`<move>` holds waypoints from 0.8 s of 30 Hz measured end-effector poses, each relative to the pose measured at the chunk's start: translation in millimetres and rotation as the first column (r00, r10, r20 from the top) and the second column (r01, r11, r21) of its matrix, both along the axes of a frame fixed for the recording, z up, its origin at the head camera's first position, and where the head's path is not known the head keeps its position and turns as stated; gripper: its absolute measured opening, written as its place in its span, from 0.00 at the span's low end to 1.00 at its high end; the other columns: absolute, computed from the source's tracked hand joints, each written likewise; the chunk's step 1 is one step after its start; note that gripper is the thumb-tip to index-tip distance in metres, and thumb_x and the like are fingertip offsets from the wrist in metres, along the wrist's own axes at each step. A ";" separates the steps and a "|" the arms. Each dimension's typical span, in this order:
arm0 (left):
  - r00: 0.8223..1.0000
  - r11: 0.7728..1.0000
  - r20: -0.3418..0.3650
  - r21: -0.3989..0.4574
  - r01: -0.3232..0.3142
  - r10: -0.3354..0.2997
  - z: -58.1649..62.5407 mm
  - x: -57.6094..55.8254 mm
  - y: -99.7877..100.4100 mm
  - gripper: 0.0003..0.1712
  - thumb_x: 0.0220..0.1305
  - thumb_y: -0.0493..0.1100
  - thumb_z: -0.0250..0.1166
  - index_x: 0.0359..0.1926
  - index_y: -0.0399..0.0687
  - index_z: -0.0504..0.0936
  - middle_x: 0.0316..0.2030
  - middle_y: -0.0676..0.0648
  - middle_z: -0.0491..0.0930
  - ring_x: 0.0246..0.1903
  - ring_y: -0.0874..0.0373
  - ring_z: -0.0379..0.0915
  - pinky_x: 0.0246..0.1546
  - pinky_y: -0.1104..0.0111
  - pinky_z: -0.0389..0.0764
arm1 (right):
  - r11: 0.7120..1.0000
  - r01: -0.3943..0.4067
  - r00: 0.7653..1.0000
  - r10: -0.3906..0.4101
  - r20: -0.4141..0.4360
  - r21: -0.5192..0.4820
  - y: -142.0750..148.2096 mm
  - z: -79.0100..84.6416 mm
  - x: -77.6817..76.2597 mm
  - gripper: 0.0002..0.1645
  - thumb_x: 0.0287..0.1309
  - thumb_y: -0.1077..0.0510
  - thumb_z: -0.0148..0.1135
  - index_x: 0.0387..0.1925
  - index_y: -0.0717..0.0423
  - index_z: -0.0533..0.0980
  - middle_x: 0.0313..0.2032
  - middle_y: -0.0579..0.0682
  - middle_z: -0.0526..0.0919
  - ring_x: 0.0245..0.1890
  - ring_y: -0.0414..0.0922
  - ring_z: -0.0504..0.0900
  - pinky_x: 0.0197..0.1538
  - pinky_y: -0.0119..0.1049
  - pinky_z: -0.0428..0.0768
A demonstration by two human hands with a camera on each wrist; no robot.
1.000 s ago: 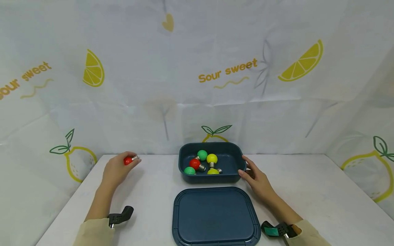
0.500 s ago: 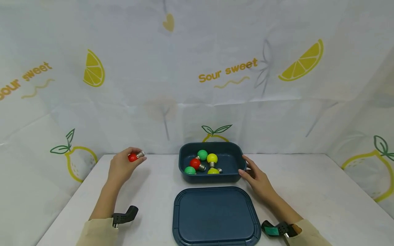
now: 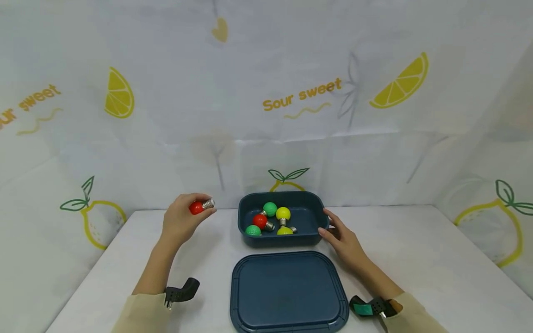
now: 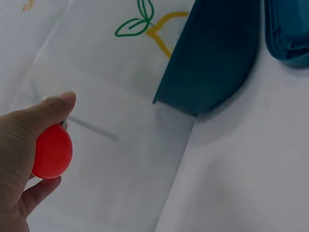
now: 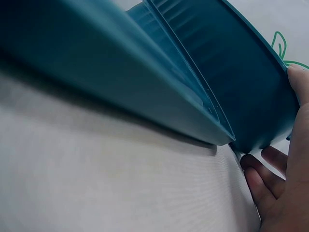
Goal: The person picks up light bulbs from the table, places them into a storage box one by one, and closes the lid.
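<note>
My left hand (image 3: 180, 221) pinches a red light bulb (image 3: 195, 207) above the table, left of a dark blue box (image 3: 308, 240). The bulb's metal screw base points right, toward the box. In the left wrist view the round red bulb (image 4: 53, 152) shows between thumb and fingers. Inside the box lie another red bulb (image 3: 259, 221), green bulbs (image 3: 270, 209) and yellow bulbs (image 3: 283, 213). At the box's right end my right hand (image 3: 347, 243) holds the wall, thumb at the front corner. The right wrist view shows its fingers (image 5: 263, 181) bent against the box's lower side.
A flat dark blue lid (image 3: 289, 291) lies on the white table (image 3: 416, 263) in front of the box. Right behind the box rises a white backdrop (image 3: 175, 162) printed with lemons. A black wrist strap device is on each forearm.
My left hand has moved right and slightly up with the red bulb, nearing the box. The right hand keeps its hold. The head view has shifted slightly.
</note>
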State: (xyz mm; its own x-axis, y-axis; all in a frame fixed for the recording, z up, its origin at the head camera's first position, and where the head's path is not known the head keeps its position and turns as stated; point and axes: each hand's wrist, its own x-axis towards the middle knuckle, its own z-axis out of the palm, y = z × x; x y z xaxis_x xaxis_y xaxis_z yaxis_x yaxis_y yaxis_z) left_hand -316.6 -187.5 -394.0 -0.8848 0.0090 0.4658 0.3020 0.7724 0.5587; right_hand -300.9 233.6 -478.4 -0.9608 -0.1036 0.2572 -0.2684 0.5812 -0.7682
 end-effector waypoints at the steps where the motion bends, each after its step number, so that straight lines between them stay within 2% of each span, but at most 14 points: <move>1: 1.000 1.000 -0.016 0.003 0.012 -0.012 1.5 -2.8 5.5 0.21 0.59 0.47 0.75 0.53 0.48 0.85 0.51 0.39 0.83 0.53 0.42 0.77 0.48 0.47 0.86 | 1.000 0.001 1.000 -0.001 0.001 0.001 0.3 0.1 -0.4 0.39 0.73 0.46 0.57 0.79 0.42 0.55 0.68 0.70 0.71 0.62 0.65 0.79 0.60 0.61 0.79; 5: 0.998 0.998 -0.050 0.025 0.049 -0.048 5.7 -13.1 26.4 0.21 0.57 0.48 0.77 0.51 0.48 0.86 0.48 0.41 0.84 0.50 0.44 0.78 0.46 0.50 0.87 | 1.000 0.007 1.000 -0.007 0.015 0.005 0.6 -0.4 -1.2 0.39 0.73 0.46 0.57 0.79 0.41 0.55 0.68 0.69 0.71 0.62 0.64 0.79 0.60 0.61 0.80; 11: 0.992 0.990 -0.021 0.063 0.122 -0.121 8.9 -22.1 53.4 0.21 0.57 0.50 0.77 0.50 0.49 0.88 0.45 0.43 0.86 0.46 0.47 0.78 0.44 0.56 0.87 | 1.000 0.000 1.000 0.000 0.019 0.005 -0.8 0.6 -3.0 0.39 0.73 0.44 0.56 0.79 0.40 0.54 0.69 0.68 0.71 0.61 0.62 0.80 0.60 0.60 0.80; 16: 0.982 0.977 -0.009 0.104 0.188 -0.188 7.4 -29.0 81.5 0.21 0.57 0.50 0.77 0.50 0.50 0.87 0.47 0.46 0.87 0.47 0.49 0.79 0.46 0.58 0.86 | 1.000 0.014 1.000 -0.014 0.015 0.003 1.1 1.1 -1.6 0.39 0.73 0.44 0.56 0.79 0.40 0.54 0.69 0.68 0.71 0.61 0.61 0.81 0.60 0.60 0.80; 19: 0.976 0.966 -0.009 0.143 0.216 -0.217 5.6 -29.3 96.5 0.20 0.57 0.50 0.77 0.50 0.52 0.87 0.48 0.47 0.86 0.47 0.51 0.78 0.46 0.59 0.87 | 1.000 0.017 0.999 -0.016 0.035 -0.012 0.2 -0.6 1.1 0.39 0.73 0.44 0.57 0.79 0.40 0.54 0.69 0.68 0.71 0.62 0.62 0.80 0.61 0.61 0.80; 24: 0.973 0.949 -0.050 0.216 0.231 -0.225 -0.8 -25.6 112.5 0.19 0.58 0.49 0.76 0.50 0.52 0.88 0.47 0.49 0.87 0.45 0.53 0.77 0.43 0.62 0.87 | 1.000 0.009 1.000 -0.009 0.028 -0.003 -2.2 1.4 2.3 0.39 0.73 0.44 0.56 0.79 0.41 0.55 0.67 0.67 0.73 0.61 0.61 0.81 0.60 0.59 0.80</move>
State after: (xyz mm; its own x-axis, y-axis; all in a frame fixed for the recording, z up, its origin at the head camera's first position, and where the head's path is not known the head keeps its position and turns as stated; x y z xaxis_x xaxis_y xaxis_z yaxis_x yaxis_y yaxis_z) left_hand -342.2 -75.0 -394.8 -0.8594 0.1046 0.5005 0.4716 0.5404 0.6968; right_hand -298.6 231.5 -477.0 -0.9685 -0.0940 0.2308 -0.2416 0.5808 -0.7773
